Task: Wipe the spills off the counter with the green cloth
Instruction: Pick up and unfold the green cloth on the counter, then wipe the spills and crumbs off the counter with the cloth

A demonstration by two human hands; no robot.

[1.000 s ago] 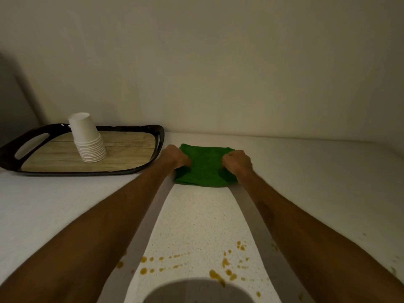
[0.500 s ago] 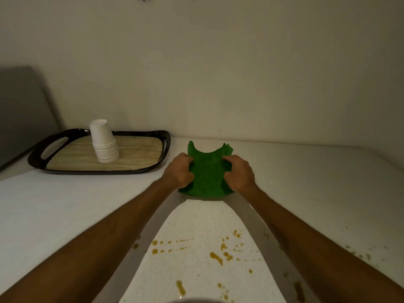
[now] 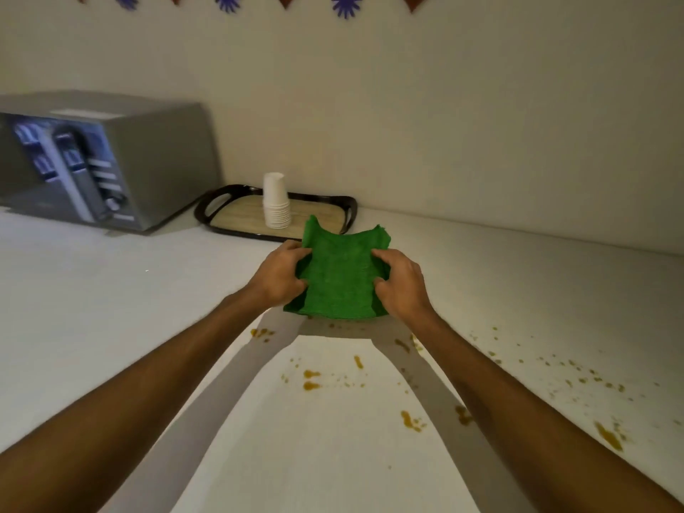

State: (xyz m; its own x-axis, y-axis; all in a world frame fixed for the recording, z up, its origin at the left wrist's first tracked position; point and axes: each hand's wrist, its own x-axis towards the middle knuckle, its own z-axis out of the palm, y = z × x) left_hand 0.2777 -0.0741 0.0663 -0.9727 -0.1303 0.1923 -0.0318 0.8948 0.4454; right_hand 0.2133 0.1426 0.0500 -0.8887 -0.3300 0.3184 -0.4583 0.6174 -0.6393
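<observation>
Both hands grip the green cloth [image 3: 338,275] by its sides, the left hand [image 3: 279,277] and right hand [image 3: 401,283] each closed on an edge, holding it above the white table [image 3: 111,298]. Orange spills [image 3: 311,379] dot the table just beneath and nearer the person. Behind stand a tray [image 3: 348,212] with stacked cups [image 3: 275,201] and a grey oven [image 3: 107,161].

- Back-left of counter [image 3: 92,290] blocked: microwave [image 3: 103,157], then tray [image 3: 207,212] with cup stack [image 3: 275,201] beside it.
- My hands pass freely along front edge and right side; only orange spills [image 3: 311,379] there.
- Left-front counter open.
</observation>
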